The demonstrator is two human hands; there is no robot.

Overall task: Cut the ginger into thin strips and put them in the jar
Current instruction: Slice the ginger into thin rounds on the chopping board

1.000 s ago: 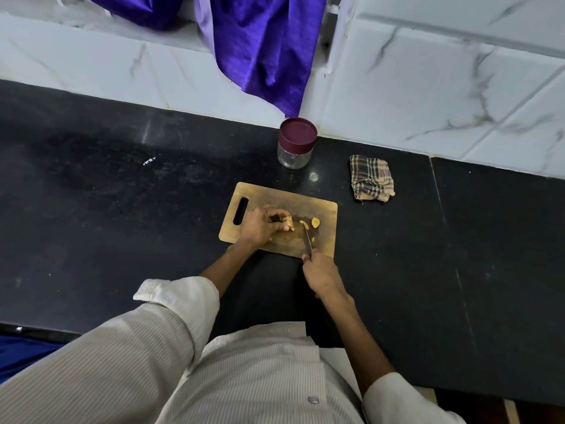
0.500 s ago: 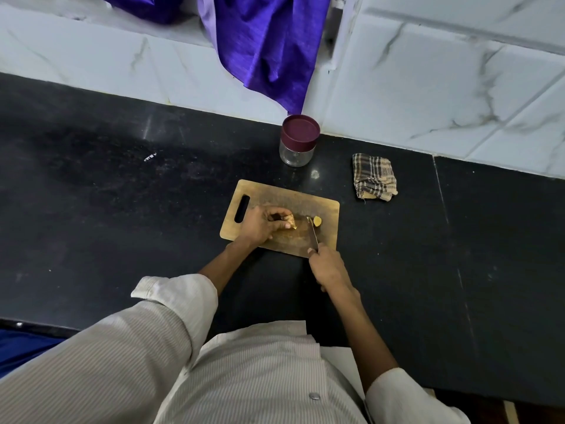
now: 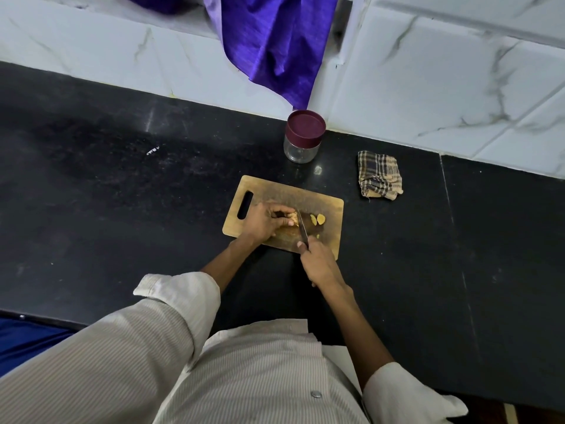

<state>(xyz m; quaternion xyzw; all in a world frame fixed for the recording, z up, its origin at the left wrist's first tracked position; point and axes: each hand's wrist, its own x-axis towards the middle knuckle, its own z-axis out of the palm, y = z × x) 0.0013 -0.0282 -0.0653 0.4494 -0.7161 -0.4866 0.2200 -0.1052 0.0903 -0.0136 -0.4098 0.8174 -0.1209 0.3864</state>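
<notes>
A wooden cutting board (image 3: 324,206) lies on the black counter. My left hand (image 3: 264,221) holds the ginger piece (image 3: 293,219) down on it, fingers curled over it. My right hand (image 3: 318,261) grips the handle of a knife (image 3: 302,226), whose blade stands against the ginger's right end. Two yellow cut slices (image 3: 318,219) lie just right of the blade, and a small bit (image 3: 318,236) lies nearer me. A glass jar (image 3: 301,148) with a maroon lid (image 3: 305,125) on it stands behind the board, by the wall.
A folded checked cloth (image 3: 379,179) lies right of the board. A purple fabric (image 3: 275,47) hangs down the tiled wall above the jar. The black counter (image 3: 122,194) stretches wide to left and right.
The knife has shifted left from the loose slices to sit against the ginger under my left hand. My right hand moved forward with it. The camera drifted slightly.
</notes>
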